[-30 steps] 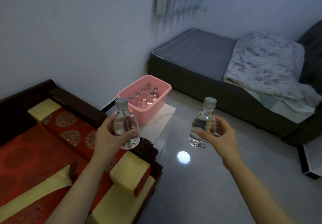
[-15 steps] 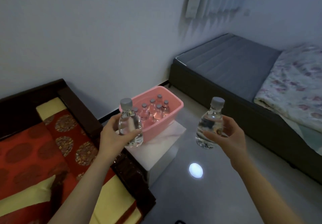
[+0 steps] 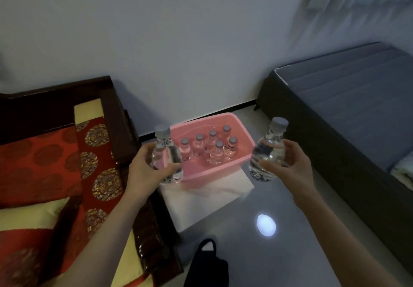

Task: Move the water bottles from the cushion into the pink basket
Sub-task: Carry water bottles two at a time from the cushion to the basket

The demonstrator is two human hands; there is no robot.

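Carrying two clear plastic water bottles upright: left hand [image 3: 143, 170] wrapping one [image 3: 166, 159] at the near-left rim of the pink plastic basket [image 3: 244, 140], right hand [image 3: 290, 166] clasping the other [image 3: 268, 150] just right of it. Best lowering each into the free near side, avoiding six standing bottles [image 3: 212, 148].

Both bottles [image 3: 166, 156] nearer pink basket [image 3: 242, 146].

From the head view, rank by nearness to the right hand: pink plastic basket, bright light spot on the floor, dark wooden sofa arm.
From the right hand:
1. Pink plastic basket, just left.
2. Bright light spot on the floor, below.
3. Dark wooden sofa arm, far left.
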